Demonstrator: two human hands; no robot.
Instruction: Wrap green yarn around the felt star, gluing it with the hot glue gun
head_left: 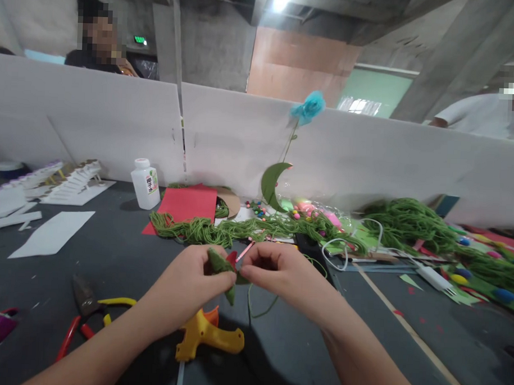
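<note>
My left hand (197, 277) and my right hand (279, 272) meet above the dark table, both closed in a pinch. Between them sits a small craft piece (224, 270): green leaf-shaped felt with a bit of red at its top. The left fingers grip the green leaf part. The right fingertips pinch its other side, where a thin green wire (257, 307) hangs down in a loop. A yellow glue gun (207, 337) lies on the table just below my hands.
Green yarn (239, 228) is heaped across the table behind my hands, with a red sheet (187, 204), a white bottle (145, 183), coloured beads and a blue flower (308, 107) on a stem. Red-handled pliers (82, 310) lie left. White partition boards (95, 119) stand behind; two people sit beyond them.
</note>
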